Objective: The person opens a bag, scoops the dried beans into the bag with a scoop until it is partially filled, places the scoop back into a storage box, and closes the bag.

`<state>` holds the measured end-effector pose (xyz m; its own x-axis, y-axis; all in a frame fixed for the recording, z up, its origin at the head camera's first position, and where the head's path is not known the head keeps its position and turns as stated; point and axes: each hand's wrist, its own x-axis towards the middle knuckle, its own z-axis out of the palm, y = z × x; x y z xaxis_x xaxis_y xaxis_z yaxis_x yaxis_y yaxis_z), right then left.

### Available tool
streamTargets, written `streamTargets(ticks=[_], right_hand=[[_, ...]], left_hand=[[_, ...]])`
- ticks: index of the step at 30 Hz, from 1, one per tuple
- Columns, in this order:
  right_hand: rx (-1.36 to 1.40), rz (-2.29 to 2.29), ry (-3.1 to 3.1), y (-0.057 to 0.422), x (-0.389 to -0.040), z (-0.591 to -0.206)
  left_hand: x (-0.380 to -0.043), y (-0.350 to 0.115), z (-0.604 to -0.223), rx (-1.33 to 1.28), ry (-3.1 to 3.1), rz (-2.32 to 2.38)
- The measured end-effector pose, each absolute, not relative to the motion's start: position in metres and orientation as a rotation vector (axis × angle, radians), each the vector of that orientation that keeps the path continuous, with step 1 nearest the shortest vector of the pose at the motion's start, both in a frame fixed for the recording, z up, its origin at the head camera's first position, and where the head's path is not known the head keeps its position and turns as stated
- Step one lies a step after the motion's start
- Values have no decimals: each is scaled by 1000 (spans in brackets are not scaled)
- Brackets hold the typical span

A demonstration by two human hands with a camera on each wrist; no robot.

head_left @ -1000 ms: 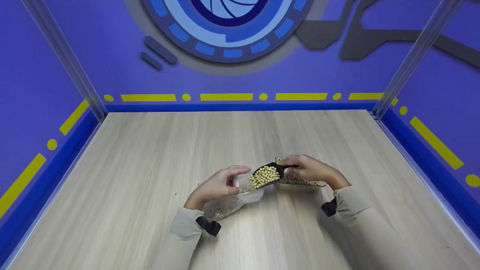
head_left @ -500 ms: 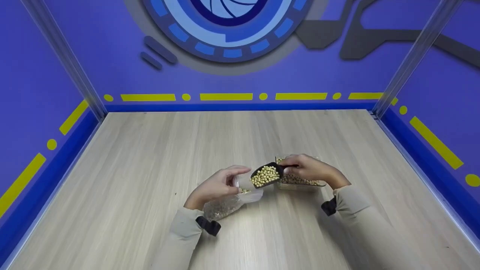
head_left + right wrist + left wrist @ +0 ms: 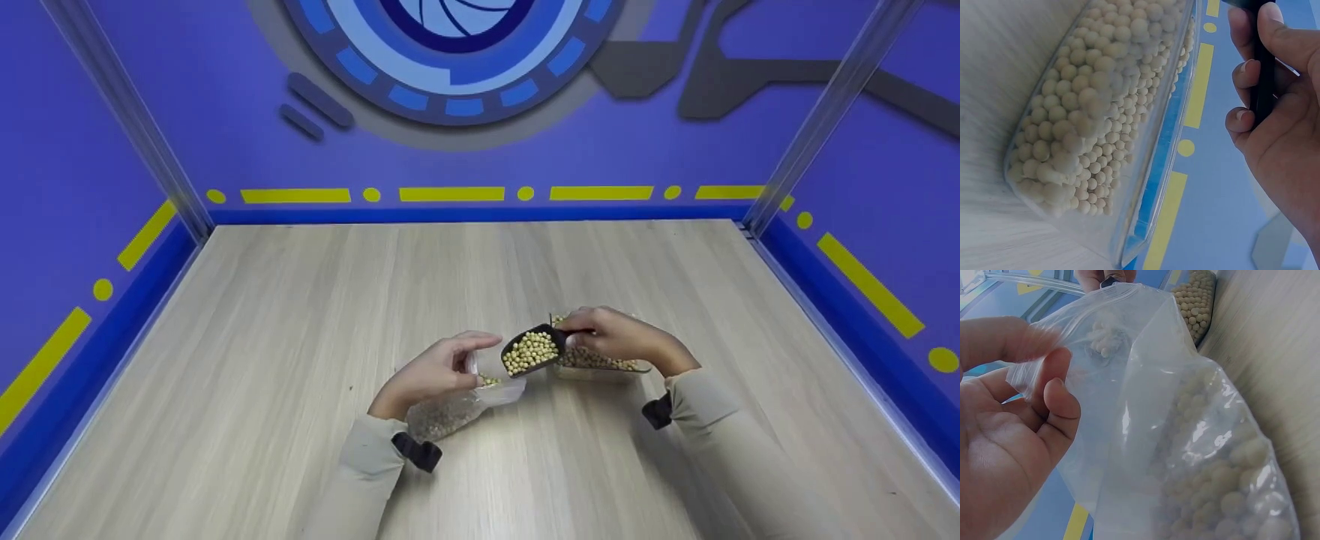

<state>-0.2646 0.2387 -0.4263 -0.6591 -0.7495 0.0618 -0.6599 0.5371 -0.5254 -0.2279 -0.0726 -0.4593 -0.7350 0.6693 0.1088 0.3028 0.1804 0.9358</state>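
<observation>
My left hand (image 3: 431,371) pinches the rim of a clear zip bag (image 3: 1112,416), holding its mouth spread. Round pale beans, like soybeans, fill the bag's lower part, which lies toward me on the table. In my right hand (image 3: 619,337) is the handle of a black scoop (image 3: 534,349), heaped with the same beans; its front edge is right at the bag's mouth. The right wrist view shows my fingers (image 3: 1247,73) curled round the black handle. Under and beside that hand stands a clear plastic box (image 3: 1123,242) with many beans inside.
The wooden table (image 3: 300,300) extends around both hands. Blue panels (image 3: 480,165) with yellow marks enclose it at the back and sides. Black straps (image 3: 417,451) sit on both wrists.
The scoop has drawn back very slightly from the bag's mouth, and its beans sit a little farther inside it. Both hands otherwise keep their places and grips.
</observation>
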Motion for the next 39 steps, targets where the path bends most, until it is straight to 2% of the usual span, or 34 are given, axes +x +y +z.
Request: streamTargets(ticks=[39], right_hand=[[-1213,-610,2660,232,-261,-413]], left_hand=[[-226,-75,-457,933,2109,1578]])
